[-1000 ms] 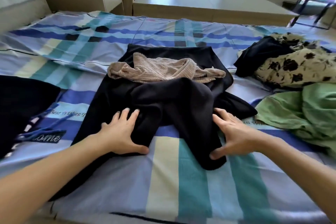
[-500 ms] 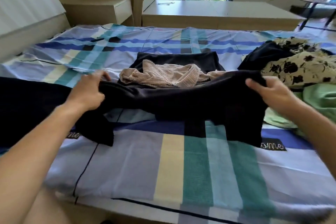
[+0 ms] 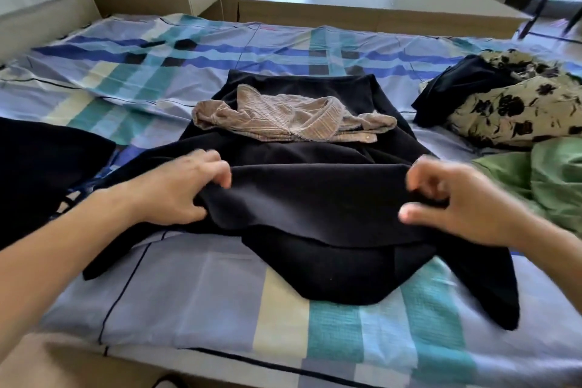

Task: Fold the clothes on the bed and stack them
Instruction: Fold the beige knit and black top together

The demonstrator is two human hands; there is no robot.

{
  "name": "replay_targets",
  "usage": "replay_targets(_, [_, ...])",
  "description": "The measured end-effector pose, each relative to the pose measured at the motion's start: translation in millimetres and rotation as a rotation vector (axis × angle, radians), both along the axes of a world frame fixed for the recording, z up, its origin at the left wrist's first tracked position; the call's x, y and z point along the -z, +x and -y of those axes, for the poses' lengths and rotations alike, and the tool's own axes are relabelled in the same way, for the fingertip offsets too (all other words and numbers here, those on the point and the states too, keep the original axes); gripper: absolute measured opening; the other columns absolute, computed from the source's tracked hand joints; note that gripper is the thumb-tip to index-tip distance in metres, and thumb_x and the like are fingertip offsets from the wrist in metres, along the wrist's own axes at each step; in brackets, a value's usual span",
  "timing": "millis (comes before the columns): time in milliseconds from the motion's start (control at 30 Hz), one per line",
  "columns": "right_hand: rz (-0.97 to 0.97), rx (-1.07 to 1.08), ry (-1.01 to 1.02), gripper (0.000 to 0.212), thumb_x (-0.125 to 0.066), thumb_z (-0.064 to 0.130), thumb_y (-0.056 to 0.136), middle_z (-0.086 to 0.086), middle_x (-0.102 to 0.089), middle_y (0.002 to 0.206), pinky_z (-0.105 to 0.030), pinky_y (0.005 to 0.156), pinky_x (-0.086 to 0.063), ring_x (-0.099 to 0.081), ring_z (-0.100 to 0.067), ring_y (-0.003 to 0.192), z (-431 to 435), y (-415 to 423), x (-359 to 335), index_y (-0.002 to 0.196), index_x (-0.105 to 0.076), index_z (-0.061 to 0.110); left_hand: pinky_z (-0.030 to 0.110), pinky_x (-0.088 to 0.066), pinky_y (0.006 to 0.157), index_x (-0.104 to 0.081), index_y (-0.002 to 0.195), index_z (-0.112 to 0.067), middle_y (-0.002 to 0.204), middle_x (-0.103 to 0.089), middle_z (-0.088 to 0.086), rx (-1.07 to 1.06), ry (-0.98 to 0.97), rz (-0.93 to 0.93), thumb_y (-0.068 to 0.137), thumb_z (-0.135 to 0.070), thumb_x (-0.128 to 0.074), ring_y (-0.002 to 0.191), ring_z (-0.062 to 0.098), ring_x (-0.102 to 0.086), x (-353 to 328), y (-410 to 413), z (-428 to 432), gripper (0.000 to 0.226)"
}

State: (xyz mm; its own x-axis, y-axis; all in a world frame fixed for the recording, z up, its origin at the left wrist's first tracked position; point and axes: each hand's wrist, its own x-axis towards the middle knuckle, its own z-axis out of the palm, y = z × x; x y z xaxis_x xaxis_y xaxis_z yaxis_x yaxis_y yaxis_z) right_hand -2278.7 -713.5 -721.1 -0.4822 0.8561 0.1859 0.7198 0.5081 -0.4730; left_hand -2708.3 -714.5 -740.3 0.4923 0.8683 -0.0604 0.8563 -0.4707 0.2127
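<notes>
Head | black garment [image 3: 315,198] | fold edge spans left grip [image 3: 176,192] to right grip [image 3: 456,205]

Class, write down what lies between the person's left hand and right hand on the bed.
In the head view, a raised fold of the black fabric garment spans from the left hand to the right hand; both pinch it.

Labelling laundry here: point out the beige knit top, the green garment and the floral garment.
beige knit top [image 3: 283,118], head view, its ribbed middle.
green garment [image 3: 554,179], head view, its crumpled folds.
floral garment [image 3: 516,110], head view, its printed middle.
</notes>
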Motion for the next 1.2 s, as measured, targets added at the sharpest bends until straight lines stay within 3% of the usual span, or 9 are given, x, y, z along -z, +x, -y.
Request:
replay_targets(100, [0.451,-0.283,-0.278,0.081,-0.078,0.064,0.061,0.023,-0.039,0.132,-0.023,0.098,-0.04,-0.044,0.0,0.117,23.0,-23.6,29.4,0.131,-0.045,0.041,0.019,-0.043,0.08,-0.05,0.104,-0.036,0.101,-0.048,-0.018,0.151,-0.176,0.021,0.064,-0.033,-0.074,0.095,0.002,-0.049,10.7,29.7,19.0,0.047])
replay_targets(200, [0.678,-0.228,-0.177,0.095,-0.069,0.066,0.065,0.018,-0.017,0.151,-0.031,0.116,-0.026,-0.025,-0.006,0.138,23.1,-19.7,55.8,0.146,-0.025,0.044,0.027,-0.043,0.089,-0.042,0.131,-0.037,0.12,-0.041,-0.018,0.197,-0.04,-0.187,0.069,-0.06,-0.062,0.109,0.006,-0.042,38.4,46.5,24.2,0.069])
replay_targets(333, [0.649,-0.061,0.062,0.056,-0.067,0.032,0.069,0.013,-0.043,0.124,-0.031,0.087,-0.045,-0.05,-0.013,0.117,2.9,-7.1,61.5,0.122,-0.049,0.037,0.033,-0.046,0.078,-0.053,0.124,-0.027,0.115,-0.05,-0.006,0.083,0.212,-0.279,0.079,-0.068,-0.05,0.1,0.018,-0.05,68.8,64.3,17.9,0.061])
replay_targets(467, [0.674,0.234,0.124,0.032,-0.064,0.018,0.074,0.009,-0.044,0.097,-0.031,0.058,-0.037,-0.057,-0.019,0.095,-3.0,1.2,60.6,0.097,-0.047,0.032,0.036,-0.044,0.066,-0.059,0.089,-0.022,0.087,-0.056,-0.002,0.097,0.384,-0.211,0.079,-0.023,-0.067,0.08,0.023,-0.054,73.4,79.6,7.6,0.013])
replay_targets(567, [0.66,0.255,0.008,0.027,-0.054,0.012,0.069,0.011,-0.049,0.089,-0.034,0.06,-0.036,-0.056,-0.02,0.09,-5.4,20.0,48.0,0.084,-0.041,0.031,0.031,-0.04,0.072,-0.051,0.081,-0.027,0.079,-0.054,-0.011,0.185,0.285,-0.034,0.081,-0.021,-0.053,0.08,0.013,-0.053,42.4,83.1,7.9,0.006])
replay_targets(700, [0.368,0.149,-0.144,0.034,-0.045,0.007,0.052,0.01,-0.057,0.072,-0.04,0.066,-0.048,-0.054,-0.016,0.075,2.0,48.5,8.4,0.074,-0.053,0.032,0.02,-0.036,0.075,-0.042,0.07,-0.025,0.069,-0.05,-0.01,0.217,0.019,0.13,0.081,-0.017,-0.047,0.071,0.005,-0.048,-2.9,76.9,25.2,0.015])
replay_targets(833, [0.53,0.451,-0.083,0.044,-0.055,0.004,0.064,0.015,-0.053,0.088,-0.04,0.069,-0.051,-0.055,-0.019,0.082,6.0,81.4,-4.8,0.089,-0.047,0.039,0.014,-0.035,0.08,-0.044,0.075,-0.029,0.078,-0.05,-0.013,0.178,-0.12,-0.072,0.081,-0.031,-0.037,0.081,-0.002,-0.045,7.7,71.8,36.0,0.01])
replay_targets(1033, [0.776,0.464,-0.575,0.063,-0.08,0.028,0.065,0.003,-0.054,0.097,-0.041,0.078,-0.052,-0.057,-0.022,0.088,15.7,78.0,17.1,0.102,-0.031,0.036,0.029,-0.043,0.079,-0.047,0.099,-0.036,0.094,-0.044,-0.015,0.192,-0.024,-0.246,0.07,-0.071,-0.047,0.089,0.007,-0.048,40.9,96.7,51.0,0.045])
replay_targets(1200, [0.544,0.646,-0.278,0.036,-0.059,0.008,0.069,0.001,-0.062,0.088,-0.04,0.071,-0.053,-0.058,-0.024,0.08,17.0,99.1,0.3,0.089,-0.049,0.036,0.026,-0.046,0.061,-0.054,0.097,-0.034,0.088,-0.05,-0.016,0.315,0.128,-0.118,0.071,-0.039,-0.052,0.076,0.008,-0.052,50.8,123.4,57.8,0.027])
